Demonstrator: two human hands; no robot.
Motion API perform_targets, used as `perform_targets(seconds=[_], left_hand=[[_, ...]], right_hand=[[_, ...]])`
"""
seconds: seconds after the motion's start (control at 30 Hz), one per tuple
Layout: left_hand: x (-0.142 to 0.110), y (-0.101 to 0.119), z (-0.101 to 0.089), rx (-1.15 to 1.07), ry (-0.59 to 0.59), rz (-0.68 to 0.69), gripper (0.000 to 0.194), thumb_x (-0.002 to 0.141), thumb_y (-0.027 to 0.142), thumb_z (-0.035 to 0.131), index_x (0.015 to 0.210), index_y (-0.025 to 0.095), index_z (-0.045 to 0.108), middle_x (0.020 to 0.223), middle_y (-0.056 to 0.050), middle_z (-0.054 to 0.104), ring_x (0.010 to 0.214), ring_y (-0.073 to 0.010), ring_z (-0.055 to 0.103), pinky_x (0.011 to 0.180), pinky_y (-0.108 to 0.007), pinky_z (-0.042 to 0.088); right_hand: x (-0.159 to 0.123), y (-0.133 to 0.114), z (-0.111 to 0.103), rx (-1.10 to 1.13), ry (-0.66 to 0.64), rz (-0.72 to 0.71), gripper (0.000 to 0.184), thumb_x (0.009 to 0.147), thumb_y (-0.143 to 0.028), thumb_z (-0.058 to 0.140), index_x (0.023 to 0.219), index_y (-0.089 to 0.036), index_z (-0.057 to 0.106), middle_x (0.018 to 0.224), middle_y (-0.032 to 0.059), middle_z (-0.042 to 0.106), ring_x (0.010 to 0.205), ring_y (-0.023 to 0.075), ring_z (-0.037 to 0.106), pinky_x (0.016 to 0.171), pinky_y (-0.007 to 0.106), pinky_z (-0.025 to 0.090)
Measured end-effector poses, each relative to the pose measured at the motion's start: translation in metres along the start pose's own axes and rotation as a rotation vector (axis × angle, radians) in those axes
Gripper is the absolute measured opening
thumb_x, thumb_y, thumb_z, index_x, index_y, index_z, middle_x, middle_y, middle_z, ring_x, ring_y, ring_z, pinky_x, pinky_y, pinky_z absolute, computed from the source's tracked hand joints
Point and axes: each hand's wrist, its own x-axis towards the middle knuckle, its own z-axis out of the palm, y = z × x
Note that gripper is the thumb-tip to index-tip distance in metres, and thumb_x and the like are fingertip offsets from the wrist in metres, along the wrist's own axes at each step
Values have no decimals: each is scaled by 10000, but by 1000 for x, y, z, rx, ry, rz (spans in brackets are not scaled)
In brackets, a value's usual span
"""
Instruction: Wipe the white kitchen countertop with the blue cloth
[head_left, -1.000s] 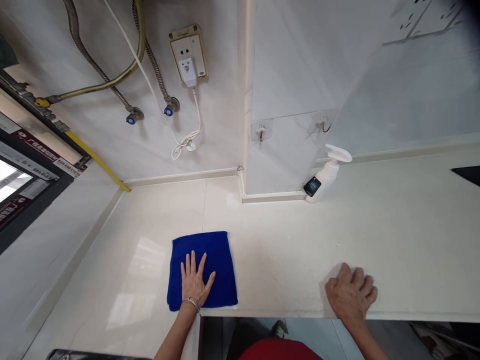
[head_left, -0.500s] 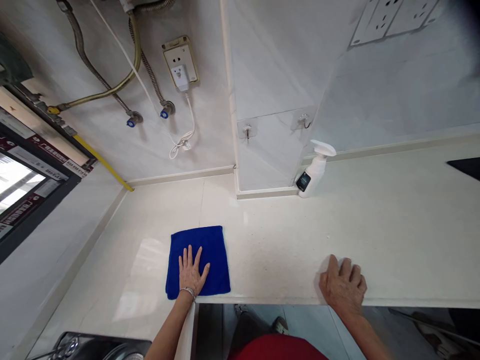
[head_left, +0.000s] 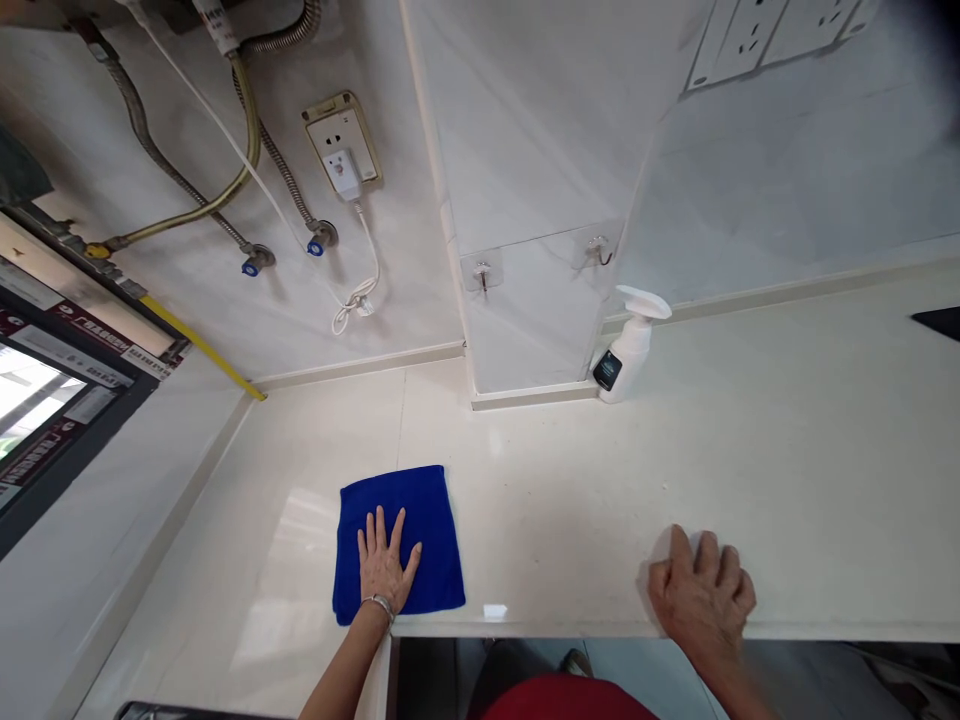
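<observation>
My left hand [head_left: 386, 565] lies flat on a folded blue cloth [head_left: 420, 530], its fingers spread. The cloth rests on the pale countertop [head_left: 555, 500] near the front edge. Toward that same edge, farther right, my right hand [head_left: 703, 590] leans on the bare counter with its fingers curled in, and nothing shows in it; the palm side is hidden. A white spray bottle [head_left: 628, 350] with a dark label stands upright at the back, beside the corner of the wall column, apart from both hands.
Flexible hoses, valves [head_left: 321, 238] and a plugged-in socket [head_left: 343, 150] are on the back wall. Two clear hooks [head_left: 596, 250] stick to the column. A yellow pipe [head_left: 202, 350] meets the counter at left. A dark-edged appliance [head_left: 187, 712] shows at bottom left, a dark pointed object [head_left: 941, 322] at far right.
The view has tilted slightly, so the counter sits lower in the picture. My right hand has shifted a little to the right; my left hand stays flat on the cloth.
</observation>
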Motion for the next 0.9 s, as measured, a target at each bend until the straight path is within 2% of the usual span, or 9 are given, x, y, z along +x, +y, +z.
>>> perform_targets(seconds=[0.17, 0.3, 0.4, 0.7, 0.9], left_hand=[[30, 10, 3, -12, -21, -10, 641, 942, 539, 420, 1527, 304, 306, 1662, -156, 215, 1536, -375, 162, 1224, -643, 250], [63, 16, 4, -35, -46, 36, 648, 940, 555, 411, 1529, 310, 301, 1663, -158, 209, 1540, -368, 145, 1237, -630, 227], [88, 17, 5, -57, -57, 64, 650, 938, 570, 405, 1529, 320, 303, 1665, -151, 206, 1544, -361, 137, 1241, -624, 221], [165, 15, 17, -114, -66, 84, 662, 927, 619, 388, 1522, 336, 321, 1671, -132, 202, 1548, -353, 131, 1246, -620, 201], [216, 11, 26, -144, -59, 80, 676, 921, 644, 366, 1523, 341, 320, 1678, -108, 189, 1549, -356, 135, 1249, -614, 184]], right_hand=[[1, -5, -4, 50, -51, 42, 579, 880, -266, 488, 1437, -128, 412, 1517, 271, 370, 1444, 471, 268, 1106, 689, 324], [1, -7, -7, 94, -97, 75, 663, 828, -275, 484, 1471, -166, 369, 1538, 242, 355, 1432, 484, 276, 1061, 713, 349], [1, -6, -6, 92, -95, 85, 664, 810, -289, 481, 1456, -167, 395, 1529, 233, 373, 1418, 483, 299, 1050, 710, 359], [2, -6, -4, 11, -104, 112, 561, 867, -331, 442, 1403, -172, 472, 1488, 220, 433, 1428, 430, 333, 1105, 657, 352], [4, -8, -5, -33, -115, 129, 519, 935, -358, 348, 1379, -143, 507, 1480, 217, 455, 1428, 407, 357, 1120, 640, 369]])
